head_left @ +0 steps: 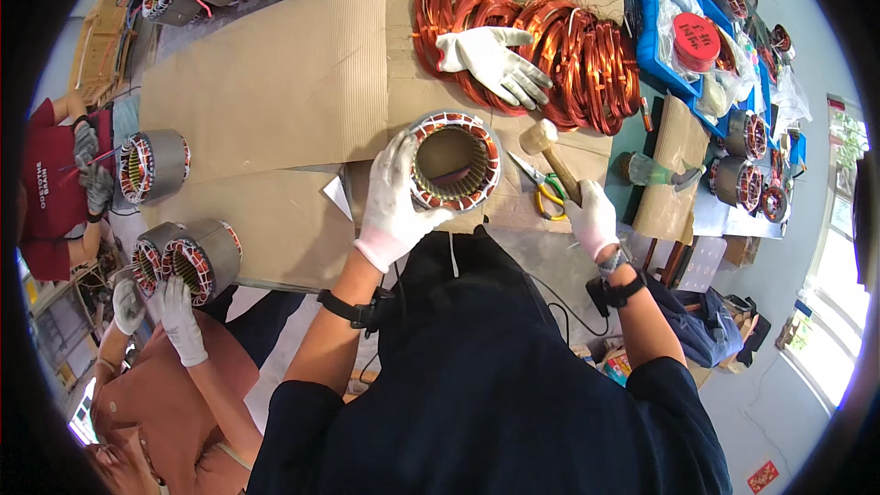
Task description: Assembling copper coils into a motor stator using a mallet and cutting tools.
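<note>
A motor stator (496,168) stands on the cardboard in front of me, its round bore facing up and its copper windings laced with white cord. My left hand (396,206), in a white glove, grips the stator's left side, with the thumb along its near edge. To the right, my right hand (594,220), also gloved, is closed round the handle of a mallet (562,174). The mallet's pale head points away from me, just right of the stator and apart from it. Scissors (550,198) with yellow and black handles lie between the stator and my right hand.
Copper wire coils (587,73) lie beyond the stator, a loose white glove (495,60) on them. A blue crate (653,41), a bottle (642,168) and more stators are at right. Left, two co-workers' gloved hands are near other stators (215,252). Cardboard (275,82) covers the table.
</note>
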The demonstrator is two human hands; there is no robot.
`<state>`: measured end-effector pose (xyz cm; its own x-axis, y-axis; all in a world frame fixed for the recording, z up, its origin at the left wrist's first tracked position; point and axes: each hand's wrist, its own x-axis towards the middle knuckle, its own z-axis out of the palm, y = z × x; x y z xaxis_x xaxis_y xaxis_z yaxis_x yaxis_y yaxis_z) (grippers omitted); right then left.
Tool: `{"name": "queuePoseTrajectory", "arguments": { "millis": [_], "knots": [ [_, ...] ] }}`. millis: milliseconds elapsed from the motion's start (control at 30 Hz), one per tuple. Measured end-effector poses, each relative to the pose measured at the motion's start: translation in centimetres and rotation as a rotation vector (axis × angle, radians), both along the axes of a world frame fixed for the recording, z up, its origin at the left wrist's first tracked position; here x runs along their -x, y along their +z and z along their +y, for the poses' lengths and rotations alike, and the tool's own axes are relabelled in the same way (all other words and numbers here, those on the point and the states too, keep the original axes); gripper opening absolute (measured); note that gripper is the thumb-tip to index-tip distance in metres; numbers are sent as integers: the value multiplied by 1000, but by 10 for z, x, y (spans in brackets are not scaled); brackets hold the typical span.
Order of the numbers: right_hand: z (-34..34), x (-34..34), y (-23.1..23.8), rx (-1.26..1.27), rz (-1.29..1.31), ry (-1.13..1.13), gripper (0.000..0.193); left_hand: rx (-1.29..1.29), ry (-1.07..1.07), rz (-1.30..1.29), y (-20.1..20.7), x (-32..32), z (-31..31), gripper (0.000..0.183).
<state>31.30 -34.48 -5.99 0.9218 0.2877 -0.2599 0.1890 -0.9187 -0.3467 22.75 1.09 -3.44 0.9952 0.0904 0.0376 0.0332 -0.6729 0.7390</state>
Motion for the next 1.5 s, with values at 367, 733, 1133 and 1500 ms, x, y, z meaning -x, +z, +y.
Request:
{"name": "queuePoseTrajectory", "arguments": {
  "millis": [367, 733, 1133, 1500],
  "knots": [
    [91, -21, 173, -668, 493, -297, 24, -87, 64, 55, -22, 11, 0, 130],
    [88, 30, 103, -411, 515, 105, 35, -128, 62, -92, -28, 9, -6, 125],
    [57, -49, 105, 354, -49, 710, 12, -107, 85, -65, -28, 10, -8, 134],
    [66, -20, 129, -15, -27, 669, 28, -28, 185, -19, -21, 32, 7, 115]
  ]
}}
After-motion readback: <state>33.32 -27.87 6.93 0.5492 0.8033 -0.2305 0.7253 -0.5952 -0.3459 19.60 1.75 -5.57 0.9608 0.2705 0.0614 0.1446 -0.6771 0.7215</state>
